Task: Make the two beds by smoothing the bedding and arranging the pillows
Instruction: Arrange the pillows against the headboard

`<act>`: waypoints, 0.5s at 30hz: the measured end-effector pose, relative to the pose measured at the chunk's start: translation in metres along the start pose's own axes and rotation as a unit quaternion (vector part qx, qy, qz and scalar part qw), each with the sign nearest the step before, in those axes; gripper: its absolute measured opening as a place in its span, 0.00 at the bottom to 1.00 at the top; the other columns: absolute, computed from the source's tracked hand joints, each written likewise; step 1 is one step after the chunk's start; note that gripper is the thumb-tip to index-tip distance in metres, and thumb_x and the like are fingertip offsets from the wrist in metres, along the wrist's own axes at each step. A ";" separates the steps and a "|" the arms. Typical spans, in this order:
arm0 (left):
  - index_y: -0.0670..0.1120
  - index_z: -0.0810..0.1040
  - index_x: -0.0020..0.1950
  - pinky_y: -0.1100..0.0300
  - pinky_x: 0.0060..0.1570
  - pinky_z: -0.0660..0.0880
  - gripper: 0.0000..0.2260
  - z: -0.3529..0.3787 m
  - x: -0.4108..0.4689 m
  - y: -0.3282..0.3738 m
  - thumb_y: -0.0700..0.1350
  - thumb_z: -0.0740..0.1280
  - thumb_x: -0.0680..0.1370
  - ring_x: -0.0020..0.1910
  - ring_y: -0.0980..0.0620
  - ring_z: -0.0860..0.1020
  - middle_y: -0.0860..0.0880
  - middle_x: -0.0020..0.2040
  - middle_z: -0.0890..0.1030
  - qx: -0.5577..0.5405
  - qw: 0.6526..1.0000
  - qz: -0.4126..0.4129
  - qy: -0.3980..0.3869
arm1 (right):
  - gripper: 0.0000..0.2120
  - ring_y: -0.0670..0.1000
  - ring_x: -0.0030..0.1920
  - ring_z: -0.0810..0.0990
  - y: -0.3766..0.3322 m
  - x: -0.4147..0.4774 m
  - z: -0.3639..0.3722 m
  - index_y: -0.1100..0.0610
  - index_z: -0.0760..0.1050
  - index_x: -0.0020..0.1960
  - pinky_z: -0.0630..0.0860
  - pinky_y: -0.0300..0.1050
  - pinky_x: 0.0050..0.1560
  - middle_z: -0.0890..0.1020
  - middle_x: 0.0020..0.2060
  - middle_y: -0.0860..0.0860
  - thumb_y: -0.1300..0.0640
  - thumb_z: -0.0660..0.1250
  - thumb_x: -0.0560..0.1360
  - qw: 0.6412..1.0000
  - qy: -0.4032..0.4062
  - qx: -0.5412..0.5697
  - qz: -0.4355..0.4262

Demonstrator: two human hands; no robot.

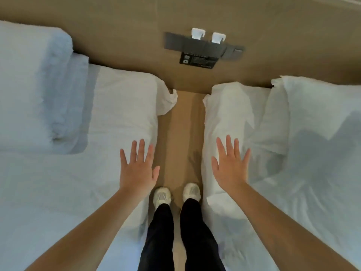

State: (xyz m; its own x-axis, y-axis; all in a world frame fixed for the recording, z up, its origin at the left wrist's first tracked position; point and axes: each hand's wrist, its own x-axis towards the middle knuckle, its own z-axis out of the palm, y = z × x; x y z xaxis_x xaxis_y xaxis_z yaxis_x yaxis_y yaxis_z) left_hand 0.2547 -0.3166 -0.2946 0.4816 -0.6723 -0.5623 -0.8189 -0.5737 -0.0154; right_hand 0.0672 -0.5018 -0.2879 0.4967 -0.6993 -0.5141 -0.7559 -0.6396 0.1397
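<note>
I stand in the narrow aisle between two white beds. My left hand (137, 169) is spread flat, fingers straight, over the near edge of the left bed (58, 192). My right hand (230, 165) is spread the same way over the edge of the right bed (302, 212), whose duvet is rumpled. On the left bed a white pillow (125, 102) lies at the head, with a folded fluffy white blanket (33, 87) beside it. The right bed has one pillow (234, 106) near the aisle and another (322, 106) further right. Neither hand holds anything.
A tan floor strip (181, 137) runs between the beds to a tan headboard wall (136, 36). A dark switch panel (203, 47) with two white plugs is fixed on that wall. My feet in pale shoes (175, 194) stand in the aisle.
</note>
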 end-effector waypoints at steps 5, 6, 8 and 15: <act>0.47 0.35 0.79 0.36 0.74 0.44 0.31 -0.012 -0.001 0.109 0.60 0.41 0.81 0.78 0.41 0.36 0.43 0.79 0.37 0.028 0.988 0.155 0.001 | 0.29 0.57 0.79 0.40 0.116 -0.081 0.043 0.49 0.38 0.80 0.43 0.66 0.75 0.41 0.79 0.53 0.43 0.43 0.82 0.982 -0.044 0.050 0.179; 0.47 0.34 0.79 0.36 0.74 0.43 0.31 -0.014 -0.001 0.131 0.60 0.41 0.82 0.78 0.41 0.36 0.43 0.79 0.36 0.036 0.983 0.180 0.000 | 0.30 0.57 0.79 0.40 0.135 -0.095 0.054 0.49 0.38 0.80 0.42 0.66 0.75 0.41 0.79 0.53 0.43 0.43 0.82 0.974 -0.051 0.058 0.211; 0.47 0.35 0.79 0.36 0.74 0.41 0.30 -0.013 -0.002 0.172 0.60 0.41 0.82 0.78 0.41 0.36 0.43 0.79 0.36 0.055 0.973 0.224 0.002 | 0.30 0.57 0.79 0.39 0.167 -0.118 0.075 0.48 0.39 0.80 0.41 0.67 0.74 0.41 0.79 0.52 0.43 0.44 0.82 0.959 -0.061 0.078 0.267; 0.48 0.35 0.79 0.37 0.74 0.42 0.30 0.013 -0.019 0.297 0.60 0.42 0.82 0.77 0.42 0.35 0.43 0.79 0.36 0.096 0.944 0.313 -0.034 | 0.30 0.57 0.78 0.37 0.245 -0.175 0.126 0.46 0.36 0.79 0.46 0.70 0.73 0.37 0.79 0.50 0.43 0.47 0.82 0.902 -0.059 0.186 0.384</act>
State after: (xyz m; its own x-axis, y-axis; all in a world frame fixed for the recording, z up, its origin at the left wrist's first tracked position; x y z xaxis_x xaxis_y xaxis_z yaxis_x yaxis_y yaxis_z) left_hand -0.0023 -0.4680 -0.2992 -0.1308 -0.8162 -0.5628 -0.9813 0.0255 0.1910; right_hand -0.2586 -0.4962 -0.2699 -0.2672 -0.8377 -0.4764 -0.9597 0.1865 0.2103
